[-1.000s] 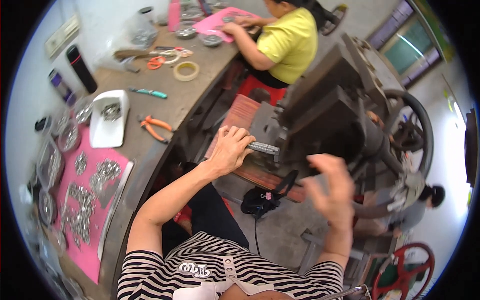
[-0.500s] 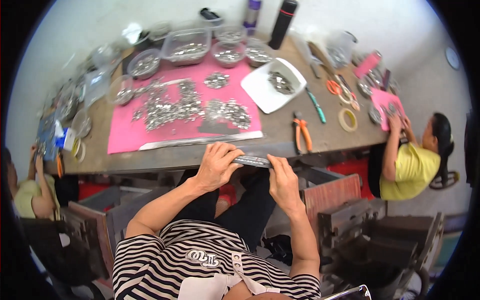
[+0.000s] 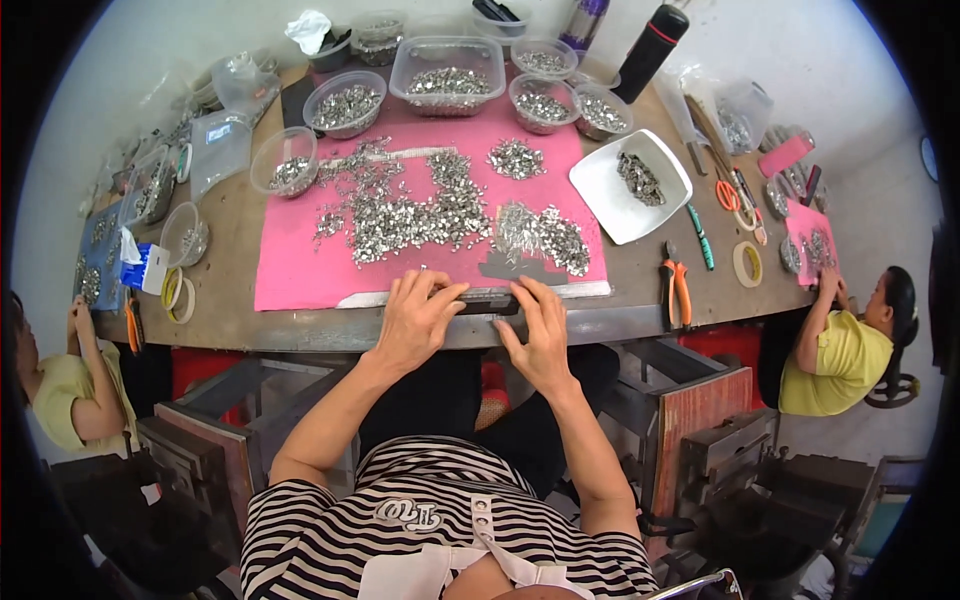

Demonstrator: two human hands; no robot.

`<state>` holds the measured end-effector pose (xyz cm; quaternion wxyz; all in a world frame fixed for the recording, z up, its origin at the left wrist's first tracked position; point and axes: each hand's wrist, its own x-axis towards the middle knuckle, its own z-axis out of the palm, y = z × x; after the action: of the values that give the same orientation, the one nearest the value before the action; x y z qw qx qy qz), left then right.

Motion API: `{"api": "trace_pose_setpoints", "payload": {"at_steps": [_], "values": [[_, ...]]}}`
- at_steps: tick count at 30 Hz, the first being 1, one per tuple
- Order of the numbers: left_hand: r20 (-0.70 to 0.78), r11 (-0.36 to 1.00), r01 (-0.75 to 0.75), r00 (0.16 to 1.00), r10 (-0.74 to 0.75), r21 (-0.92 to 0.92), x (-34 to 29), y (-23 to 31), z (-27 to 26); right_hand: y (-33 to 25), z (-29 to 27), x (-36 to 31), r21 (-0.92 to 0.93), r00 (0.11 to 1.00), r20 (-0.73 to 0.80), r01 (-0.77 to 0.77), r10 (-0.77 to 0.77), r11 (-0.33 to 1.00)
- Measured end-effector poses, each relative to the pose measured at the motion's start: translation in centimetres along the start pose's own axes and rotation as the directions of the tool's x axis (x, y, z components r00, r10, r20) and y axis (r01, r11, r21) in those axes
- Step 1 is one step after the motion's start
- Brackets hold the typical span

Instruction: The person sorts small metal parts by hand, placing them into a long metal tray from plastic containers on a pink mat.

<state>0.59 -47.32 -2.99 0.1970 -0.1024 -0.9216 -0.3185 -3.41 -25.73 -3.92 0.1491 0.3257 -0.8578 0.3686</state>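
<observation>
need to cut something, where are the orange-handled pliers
In the head view the orange-handled pliers lie on the table's right side, just right of the pink mat, below the white square dish.

We are in a small assembly workshop. Our counter (image 3: 640, 290) carries a pink mat (image 3: 300, 275) heaped with small metal parts (image 3: 420, 215), clear tubs (image 3: 447, 75) of more along its far edge, and orange-handled pliers (image 3: 677, 290) near its right edge. Heavy metal press machines (image 3: 760, 480) stand below, and other workers sit at both ends.

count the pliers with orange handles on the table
2: one pair of pliers lies right of the pink mat, near the white tray; another pair sits at the table's far left edge. More may be hidden among the clutter.
</observation>
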Motion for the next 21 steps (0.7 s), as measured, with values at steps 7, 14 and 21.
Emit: {"api": "trace_pose_setpoints", "payload": {"at_steps": [7, 14, 21], "values": [[-0.081, 0.993, -0.106, 0.991, 0.11, 0.056, -0.5, 0.2, 0.6, 0.5, 1.5, -0.5, -0.074, 0.995, -0.092, -0.045, 0.038, 0.996], [-0.112, 0.98, -0.188, 0.974, 0.195, 0.064, -0.9, -0.1, 1.5, 0.5, 1.8, -0.6, -0.094, 0.993, -0.12, -0.028, 0.016, 0.995], [-0.423, 0.83, -0.292, 0.903, 0.076, -0.475, -7.2, -1.8, -1.6, 0.8, 2.0, -0.8, -0.144, 0.989, -0.147, 0.003, -0.025, 0.99]]}}
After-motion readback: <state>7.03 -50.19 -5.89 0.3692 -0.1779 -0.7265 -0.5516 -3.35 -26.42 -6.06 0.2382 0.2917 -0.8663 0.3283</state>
